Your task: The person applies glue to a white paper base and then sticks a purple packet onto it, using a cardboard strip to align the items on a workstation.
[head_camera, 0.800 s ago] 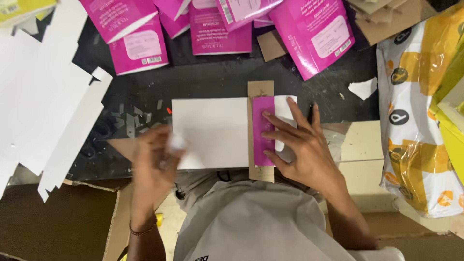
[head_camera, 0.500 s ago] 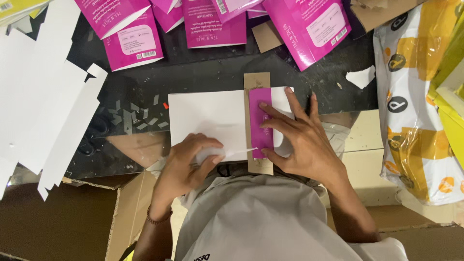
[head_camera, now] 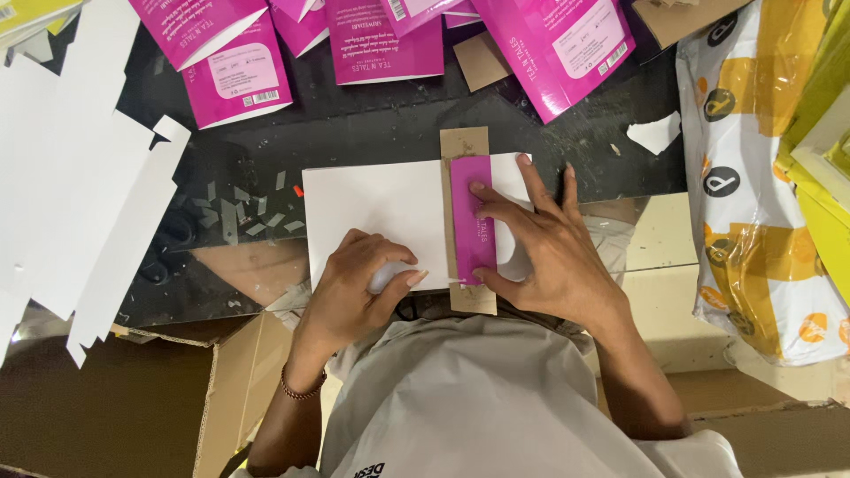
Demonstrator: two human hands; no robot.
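The white card sheet (head_camera: 376, 217) lies flat on the dark worktable (head_camera: 372, 124), directly in front of my body, with its right portion crossed by a magenta flap (head_camera: 470, 219) that runs top to bottom. Beneath that flap a brown cardboard strip (head_camera: 464, 142) shows, projecting past the sheet at both the far and near edges.

My right hand (head_camera: 540, 252) is spread wide and pressed flat: the fingers fan out over the magenta flap and the white panel to its right, and the thumb rests at the flap's near end. It grips nothing; it only holds the layers down.

My left hand (head_camera: 359, 288) is curled closed around a small white object (head_camera: 390, 274), which sits at the sheet's near edge, just left of the flap. What the object is I cannot tell, as the fingers cover most of it. A beaded bracelet (head_camera: 301, 388) circles that wrist.

Small paper scraps (head_camera: 248, 217) are scattered on the table to the left of the sheet. Further left lie blank white die-cut cards (head_camera: 80, 204). Along the far edge lie several magenta cartons (head_camera: 381, 44), folded flat. To the right lies a yellow and white plastic bag (head_camera: 753, 221).
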